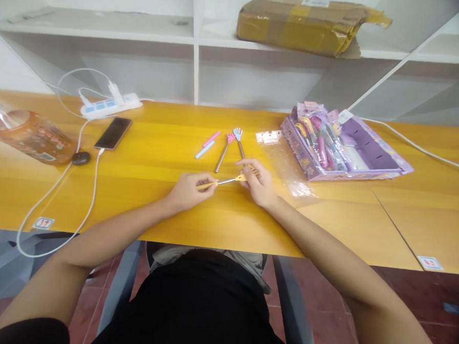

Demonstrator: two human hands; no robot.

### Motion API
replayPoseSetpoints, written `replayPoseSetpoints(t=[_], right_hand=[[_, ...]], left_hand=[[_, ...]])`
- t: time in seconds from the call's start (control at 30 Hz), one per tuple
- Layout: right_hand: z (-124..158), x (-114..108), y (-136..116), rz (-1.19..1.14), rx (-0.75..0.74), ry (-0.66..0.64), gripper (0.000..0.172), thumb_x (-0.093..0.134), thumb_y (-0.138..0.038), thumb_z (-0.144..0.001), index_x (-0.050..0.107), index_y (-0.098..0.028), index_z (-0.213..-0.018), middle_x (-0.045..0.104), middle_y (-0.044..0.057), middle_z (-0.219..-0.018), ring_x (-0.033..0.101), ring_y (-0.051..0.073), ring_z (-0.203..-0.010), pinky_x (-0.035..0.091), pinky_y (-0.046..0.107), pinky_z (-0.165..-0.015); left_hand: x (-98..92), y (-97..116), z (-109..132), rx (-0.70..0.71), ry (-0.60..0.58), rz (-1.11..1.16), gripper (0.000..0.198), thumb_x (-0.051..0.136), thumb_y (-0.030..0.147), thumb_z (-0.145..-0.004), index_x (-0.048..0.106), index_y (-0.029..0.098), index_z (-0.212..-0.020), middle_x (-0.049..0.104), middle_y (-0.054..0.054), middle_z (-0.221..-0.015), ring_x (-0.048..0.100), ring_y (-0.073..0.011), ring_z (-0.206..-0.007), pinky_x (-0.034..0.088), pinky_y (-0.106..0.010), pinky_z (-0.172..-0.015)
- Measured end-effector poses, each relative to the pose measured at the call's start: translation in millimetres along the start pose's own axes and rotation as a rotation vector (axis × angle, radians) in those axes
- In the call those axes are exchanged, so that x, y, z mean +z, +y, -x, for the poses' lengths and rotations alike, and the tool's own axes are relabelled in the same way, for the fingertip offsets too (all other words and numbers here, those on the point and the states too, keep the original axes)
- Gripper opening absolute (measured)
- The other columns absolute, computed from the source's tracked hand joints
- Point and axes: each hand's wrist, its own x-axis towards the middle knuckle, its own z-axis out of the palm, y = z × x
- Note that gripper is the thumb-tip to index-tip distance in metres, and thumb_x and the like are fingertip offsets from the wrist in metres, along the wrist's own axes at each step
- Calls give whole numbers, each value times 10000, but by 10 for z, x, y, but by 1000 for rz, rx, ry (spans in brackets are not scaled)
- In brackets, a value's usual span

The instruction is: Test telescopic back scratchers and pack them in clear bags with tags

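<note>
Between my two hands lies a small back scratcher (pixel 226 181) with a metal rod, its yellow ends in my fingers. My left hand (pixel 192 192) is closed around the yellow handle. My right hand (pixel 260 185) pinches the yellow claw end, which its fingers partly hide. Just beyond, on the table, rest a pink-headed back scratcher (pixel 224 154) and a blue-headed back scratcher (pixel 239 141), both with bare metal rods. To their left, a pink handle sleeve (pixel 211 138) and a light blue handle sleeve (pixel 205 149) lie side by side.
A purple box (pixel 362 175) at right holds several wrapped items; a clear plastic bag (pixel 287 167) lies beside it. On the left are a phone (pixel 113 133), white cable, power strip (pixel 112 106), black object (pixel 81 158) and orange-labelled bottle (pixel 33 136). A taped parcel (pixel 298 27) sits on the shelf.
</note>
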Motion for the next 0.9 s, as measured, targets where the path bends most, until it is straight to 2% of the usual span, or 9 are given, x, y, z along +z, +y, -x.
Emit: replayPoseSetpoints(t=[0.2, 0.3, 0.43, 0.47, 0.53, 0.6, 0.7, 0.83, 0.9], right_hand=[[12, -87, -81, -24, -10, -1, 482, 608, -738, -1030, 696, -278, -1144, 524, -12, -703, 467, 166, -542, 404, 305, -522], [59, -231, -199, -53, 22, -37, 421, 673, -676, -1024, 696, -276, -1152, 512, -19, -725, 460, 155, -566, 385, 281, -514], [236, -438, -354, -54, 16, -83, 503, 765, -599, -993, 633, -300, -1375, 561, -26, -810, 472, 138, -582, 408, 259, -509], [313, -478, -388, -28, -15, -72, 527, 785, -576, -985, 616, -304, -1403, 595, -17, -851, 510, 143, -608, 440, 259, -529], [515, -538, -456, 90, -76, -85, 458, 805, -528, -984, 654, -294, -1348, 668, 20, -941, 614, 167, -707, 528, 275, -620], [772, -571, -526, 244, -106, -189, 323, 807, -497, -993, 726, -271, -1209, 721, 53, -987, 683, 193, -781, 582, 304, -702], [1194, -566, -615, 346, -134, -308, 341, 834, -535, -964, 750, -246, -1122, 752, 53, -924, 709, 200, -734, 585, 303, -649], [1616, -459, -663, 379, -116, -289, 313, 691, -540, -1066, 709, -245, -962, 735, 11, -783, 699, 170, -631, 551, 268, -571], [1720, -374, -660, 382, -81, -252, 215, 619, -450, -1121, 712, -264, -1064, 731, -4, -783, 708, 165, -635, 582, 262, -602]], left_hand=[[41, 8, -1, 60, 6, 1, 197, 690, 353, -968, 782, 189, -1026, 858, -57, -1041, 806, -184, -854, 647, -286, -831], [12, 81, -24, 122, -59, -35, 223, 698, 377, -993, 785, 209, -1111, 847, -40, -1033, 794, -179, -887, 612, -285, -864], [-151, 219, -74, 107, -215, -95, 282, 638, 451, -1059, 766, 241, -1195, 829, -19, -997, 771, -190, -917, 562, -295, -883], [-204, 253, -77, 98, -280, -135, 286, 603, 457, -1081, 758, 242, -1189, 811, -10, -932, 758, -189, -875, 547, -291, -850], [-302, 325, -48, 118, -428, -263, 293, 538, 444, -1121, 750, 242, -1119, 759, 5, -815, 719, -188, -793, 502, -284, -779], [-365, 413, 49, 176, -540, -406, 318, 515, 419, -1138, 742, 243, -1001, 735, 0, -801, 684, -189, -753, 449, -285, -715], [-361, 565, 326, 264, -635, -536, 293, 541, 374, -1139, 718, 233, -953, 718, 2, -803, 643, -186, -689, 390, -307, -635], [-204, 672, 742, 457, -619, -699, 255, 501, 289, -1156, 668, 193, -989, 720, -41, -916, 668, -211, -799, 421, -334, -682], [-119, 655, 868, 464, -571, -731, 232, 498, 278, -1158, 659, 197, -1012, 715, -43, -944, 664, -212, -822, 425, -334, -690]])
